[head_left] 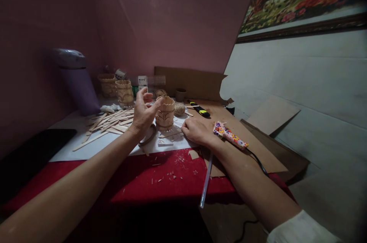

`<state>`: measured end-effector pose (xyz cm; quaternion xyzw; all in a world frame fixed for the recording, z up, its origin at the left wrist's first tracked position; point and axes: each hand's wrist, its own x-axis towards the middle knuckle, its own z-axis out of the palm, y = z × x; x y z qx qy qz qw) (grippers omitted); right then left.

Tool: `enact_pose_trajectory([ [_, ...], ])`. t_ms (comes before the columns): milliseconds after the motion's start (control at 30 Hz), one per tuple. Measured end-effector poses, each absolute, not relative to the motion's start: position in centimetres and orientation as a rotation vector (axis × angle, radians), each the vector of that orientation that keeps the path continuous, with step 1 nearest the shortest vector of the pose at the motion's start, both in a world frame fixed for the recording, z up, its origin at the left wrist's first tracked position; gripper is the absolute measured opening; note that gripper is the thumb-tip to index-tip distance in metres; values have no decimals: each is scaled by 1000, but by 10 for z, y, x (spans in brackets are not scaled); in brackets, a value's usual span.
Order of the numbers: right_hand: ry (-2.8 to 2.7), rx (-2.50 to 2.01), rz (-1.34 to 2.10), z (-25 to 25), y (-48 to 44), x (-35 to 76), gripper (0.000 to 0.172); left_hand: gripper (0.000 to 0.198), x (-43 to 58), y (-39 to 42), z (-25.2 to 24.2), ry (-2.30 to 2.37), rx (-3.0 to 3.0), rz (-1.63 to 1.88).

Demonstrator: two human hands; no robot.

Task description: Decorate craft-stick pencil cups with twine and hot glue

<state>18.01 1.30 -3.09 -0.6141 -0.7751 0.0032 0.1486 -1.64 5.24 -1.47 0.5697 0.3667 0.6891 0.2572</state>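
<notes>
A small wooden cup [165, 114] with a scalloped rim and curved trim stands upright on white paper [64, 151]. My left hand [143, 113] is raised at its left side with fingers apart. The thumb reaches the rim; whether it touches I cannot tell. My right hand [196, 131] rests low on the paper, right of the cup, fingers curled together; what they hold, if anything, is hidden. A ball of twine [179, 109] sits behind the cup. Between my hands lie thin wooden pieces [171, 135] and a small white block [165, 142].
Loose craft sticks [114, 122] are heaped at left, near two similar cups [124, 93] and a purple tumbler [78, 86]. On cardboard [258, 155] at right lie a utility knife [200, 109] and a corded floral glue gun [230, 136]. A glue stick [206, 181] overhangs the red cloth [137, 181].
</notes>
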Motion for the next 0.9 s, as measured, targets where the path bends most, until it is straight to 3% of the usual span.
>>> enact_pose_trajectory([
  [233, -2108, -1676, -30, -25, 16, 185, 13, 48, -23, 55, -8, 978, 1539, 1972],
  [433, -2016, -1241, 105, -19, 9, 180, 12, 14, -21, 39, 2, 960, 1732, 1986],
  [700, -1954, -1069, 138, -17, 0, 175, 9, 14, -16, 20, 4, 816, 2533, 1620],
  [900, -1925, -966, 121, -15, -3, 175, 9, 13, -15, 28, -1, 792, 2572, 1589],
])
